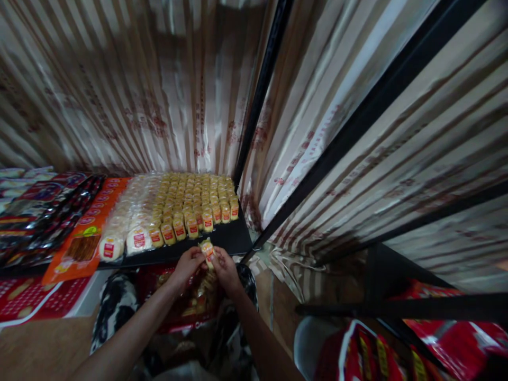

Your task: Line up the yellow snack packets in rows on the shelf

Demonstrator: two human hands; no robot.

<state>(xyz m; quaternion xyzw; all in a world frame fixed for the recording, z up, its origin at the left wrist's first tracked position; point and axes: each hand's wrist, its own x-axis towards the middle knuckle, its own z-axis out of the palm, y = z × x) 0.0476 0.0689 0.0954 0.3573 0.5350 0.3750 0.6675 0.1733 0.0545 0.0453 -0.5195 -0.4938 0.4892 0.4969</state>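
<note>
My left hand (187,264) and my right hand (224,266) meet in front of a low black shelf (234,239). Both pinch one small yellow snack packet with a red label (207,250), held upright between the fingertips. Just beyond it on the shelf stand many rows of the same yellow packets (194,198), packed side by side. To their left lie round white packets with red labels (126,233). Under my hands an open red bag (186,304) rests on my lap with more small packets inside.
Orange flat packs (85,235) and dark red packs (43,209) fill the shelf further left. Striped plastic sheeting (159,90) hangs behind the shelf. A black metal frame (357,127) runs diagonally at the right, with red bags (369,354) at the lower right.
</note>
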